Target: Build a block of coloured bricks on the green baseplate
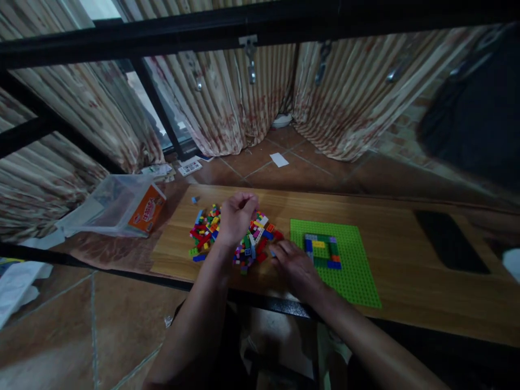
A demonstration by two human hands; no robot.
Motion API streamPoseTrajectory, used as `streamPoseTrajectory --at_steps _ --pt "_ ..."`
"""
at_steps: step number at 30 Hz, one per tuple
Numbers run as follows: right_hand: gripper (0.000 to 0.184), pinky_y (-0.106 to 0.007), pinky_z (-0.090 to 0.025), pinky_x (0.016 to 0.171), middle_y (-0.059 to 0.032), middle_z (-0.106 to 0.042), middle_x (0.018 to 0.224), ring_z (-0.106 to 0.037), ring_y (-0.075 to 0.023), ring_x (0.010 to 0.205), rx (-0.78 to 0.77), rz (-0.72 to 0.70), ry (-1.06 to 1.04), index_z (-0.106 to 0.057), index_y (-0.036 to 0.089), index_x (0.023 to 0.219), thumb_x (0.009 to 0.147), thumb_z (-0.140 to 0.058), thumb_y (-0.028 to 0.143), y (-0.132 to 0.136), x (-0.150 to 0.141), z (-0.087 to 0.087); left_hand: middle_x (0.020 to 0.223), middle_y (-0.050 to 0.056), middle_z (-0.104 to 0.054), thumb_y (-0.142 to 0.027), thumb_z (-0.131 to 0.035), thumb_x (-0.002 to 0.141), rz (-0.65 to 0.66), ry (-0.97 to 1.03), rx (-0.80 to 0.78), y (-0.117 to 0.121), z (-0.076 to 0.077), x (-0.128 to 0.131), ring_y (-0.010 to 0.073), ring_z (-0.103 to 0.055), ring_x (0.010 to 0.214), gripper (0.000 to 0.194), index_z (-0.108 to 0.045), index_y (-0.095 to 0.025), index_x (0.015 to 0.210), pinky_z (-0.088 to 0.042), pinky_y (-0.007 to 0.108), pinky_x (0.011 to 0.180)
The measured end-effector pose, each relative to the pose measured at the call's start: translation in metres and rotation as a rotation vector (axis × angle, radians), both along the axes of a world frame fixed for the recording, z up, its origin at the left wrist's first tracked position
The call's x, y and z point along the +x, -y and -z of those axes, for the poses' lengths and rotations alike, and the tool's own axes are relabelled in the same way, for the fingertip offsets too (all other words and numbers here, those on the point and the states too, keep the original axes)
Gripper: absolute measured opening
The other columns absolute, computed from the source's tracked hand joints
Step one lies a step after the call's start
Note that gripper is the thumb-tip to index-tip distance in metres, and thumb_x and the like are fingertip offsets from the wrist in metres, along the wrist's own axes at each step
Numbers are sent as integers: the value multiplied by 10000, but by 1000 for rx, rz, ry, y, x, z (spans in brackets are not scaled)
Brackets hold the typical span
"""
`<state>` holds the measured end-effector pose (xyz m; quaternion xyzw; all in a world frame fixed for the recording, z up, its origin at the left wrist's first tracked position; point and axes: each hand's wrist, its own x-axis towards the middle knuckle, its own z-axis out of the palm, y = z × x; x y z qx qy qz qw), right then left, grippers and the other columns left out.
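A loose pile of colourful toy bricks (205, 234) is spread over the left part of the wooden table. My left hand (236, 219) is above the pile with thumb and fingers pinched together; whatever may be between them is hidden. At the pile's right edge, my right hand (296, 269) has its fingers curled around a small blue brick (273, 253), partly covered by the fingertips. Just right of that hand lies a green baseplate (359, 271). On it stands a square outline of bricks (334, 252) in blue, grey, green, red and purple, with yellow inside its upper left.
A dark flat slab (450, 241) lies on the right of the wooden table (394, 233). One light blue brick (194, 200) sits apart near the far left corner. Beyond the left end, a clear plastic bin (117, 203) rests on its side. A black metal bar (260, 24) crosses above.
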<state>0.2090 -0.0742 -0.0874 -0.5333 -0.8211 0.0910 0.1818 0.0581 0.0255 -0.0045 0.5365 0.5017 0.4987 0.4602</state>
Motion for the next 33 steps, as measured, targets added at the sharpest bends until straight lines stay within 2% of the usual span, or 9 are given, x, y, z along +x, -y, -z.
streamPoseTrajectory --at_steps 5,8,10,13,16,20,22,25,33 --pt "184 -352 -498 808 -79 -624 965 -576 -221 921 -2 -8 -41 -616 195 978 860 -522 91 0 1 1 631 -30 -600 -312 -620 778 80 -39 -37 3 9 12 74 -513 522 160 -635 -155 755 -412 179 511" --pt "202 -347 -499 793 -73 -629 922 -579 -210 879 -7 5 -62 -628 195 937 862 -482 78 2 1 2 655 -23 -626 -328 -625 782 112 -80 -55 7 10 16 77 -521 523 175 -639 -154 784 -417 185 516" --pt "245 -354 -502 811 -81 -636 945 -583 -214 905 -12 10 -95 -639 190 995 858 -469 79 4 2 0 663 -18 -635 -325 -619 790 130 -121 -58 9 9 18 76 -513 512 174 -640 -152 785 -411 187 511" --pt "403 -377 -499 879 -98 -631 1079 -577 -225 1027 2 30 -172 -594 205 1207 847 -461 82 3 10 -8 669 -16 -637 -313 -602 801 140 -155 -53 11 9 19 78 -503 506 164 -641 -155 782 -405 192 508" --pt "452 -382 -499 887 -91 -631 1086 -593 -226 1021 6 142 -205 -551 227 1293 865 -449 123 -1 32 -21 664 -19 -627 -289 -583 804 174 -197 -25 12 15 22 86 -513 531 145 -644 -161 773 -415 196 531" --pt "316 -362 -500 849 -76 -655 1011 -623 -217 918 14 342 -191 -643 224 1136 877 -463 194 -4 79 -30 677 -16 -632 -273 -565 807 292 -255 9 14 27 28 108 -562 609 142 -655 -167 779 -446 205 592" --pt "271 -340 -510 769 -71 -660 978 -632 -197 813 -26 420 -193 -659 222 1078 868 -488 228 -2 100 -28 701 -8 -651 -286 -560 818 356 -268 15 17 31 32 119 -584 639 156 -660 -168 797 -460 212 612" --pt "251 -331 -505 724 -72 -665 944 -633 -188 753 -104 441 -195 -661 207 1050 864 -514 289 4 119 -22 721 1 -670 -281 -557 830 413 -288 24 20 34 35 127 -601 653 153 -663 -172 811 -467 216 617" --pt "181 -333 -465 739 -58 -646 901 -613 -204 801 -144 373 -79 -679 214 948 858 -551 306 8 120 -11 766 8 -689 -276 -543 848 450 -362 42 20 36 33 134 -616 687 147 -652 -181 826 -466 219 634"
